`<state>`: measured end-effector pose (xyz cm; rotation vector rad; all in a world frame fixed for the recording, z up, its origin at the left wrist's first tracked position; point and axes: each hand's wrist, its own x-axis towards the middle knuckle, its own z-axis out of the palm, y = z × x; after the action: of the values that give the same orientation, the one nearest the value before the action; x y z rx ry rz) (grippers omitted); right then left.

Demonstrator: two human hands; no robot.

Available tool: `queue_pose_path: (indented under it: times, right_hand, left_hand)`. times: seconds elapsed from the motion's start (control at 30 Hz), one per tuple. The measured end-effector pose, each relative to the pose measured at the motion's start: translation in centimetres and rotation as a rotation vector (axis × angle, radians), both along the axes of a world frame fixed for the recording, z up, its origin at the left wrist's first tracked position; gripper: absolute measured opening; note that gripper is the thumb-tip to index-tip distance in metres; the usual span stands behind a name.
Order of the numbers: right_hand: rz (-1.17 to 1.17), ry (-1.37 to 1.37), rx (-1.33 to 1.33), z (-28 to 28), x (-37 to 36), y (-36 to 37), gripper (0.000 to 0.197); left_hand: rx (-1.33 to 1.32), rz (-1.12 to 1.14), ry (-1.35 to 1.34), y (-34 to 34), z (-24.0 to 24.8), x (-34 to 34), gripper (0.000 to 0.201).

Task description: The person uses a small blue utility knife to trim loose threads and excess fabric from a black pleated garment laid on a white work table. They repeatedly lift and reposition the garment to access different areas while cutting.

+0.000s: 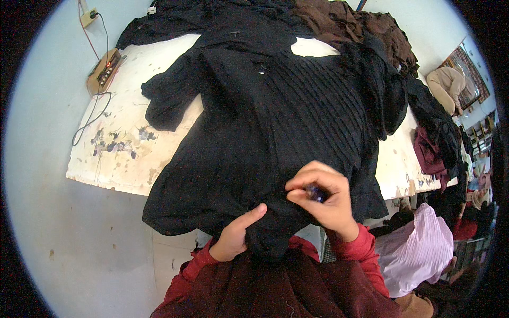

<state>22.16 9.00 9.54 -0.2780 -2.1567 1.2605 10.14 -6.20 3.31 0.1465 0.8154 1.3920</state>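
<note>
A black shirt [238, 138] with rows of narrow pleats down one side lies spread over the table, its lower edge drawn toward me. My left hand [237, 233] grips that lower edge, thumb on top and the other fingers hidden under the cloth. Just to its right, my right hand [326, 199] is closed just over the cloth, with thumb and forefinger brought close together. Inside its curled fingers sits a small shiny dark-blue object [316, 193], mostly covered, whose kind I cannot make out. A small white speck shows near the shirt's neck.
The pale, stained table [122, 153] carries more black clothes [222, 18] and a brown garment [382, 32] at the far side. A control box [104, 71] with a cable sits at the left edge. At lower right hangs a lilac pleated garment [416, 252].
</note>
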Motion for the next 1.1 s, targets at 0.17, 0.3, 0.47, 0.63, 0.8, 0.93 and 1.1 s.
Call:
queue_pose_path:
  times: [0.17,0.3,0.47,0.63,0.8,0.93,1.1]
  right_hand:
    - [-0.15,-0.124,0.225,0.3,0.8,1.0,0.029]
    - [-0.105,-0.112,0.385,0.1,0.8,0.8,0.024]
    - [-0.101,-0.117,0.502,0.5,0.3,0.3,0.022]
    - [-0.107,-0.126,0.504,0.7,0.2,0.2,0.018]
    - [-0.116,-0.134,0.5,0.8,0.3,0.0,0.017]
    - [-0.153,-0.086,0.39,0.2,0.6,0.5,0.02]
    - [-0.15,-0.094,0.306,0.4,0.4,-0.1,0.026]
  left_hand:
    - [-0.025,0.053,-0.075,0.3,0.5,0.2,0.05]
    - [0.029,-0.013,-0.117,0.3,0.1,-0.1,0.051]
    - [0.02,0.001,-0.073,0.2,0.1,0.0,0.052]
    - [0.037,0.005,-0.076,0.1,0.1,0.1,0.05]
    - [0.146,-0.032,-0.115,-0.3,-0.6,-0.2,0.047]
    - [0.041,-0.001,-0.015,-0.4,1.3,0.4,0.048]
    - [0.096,-0.006,0.016,-0.5,1.3,0.5,0.048]
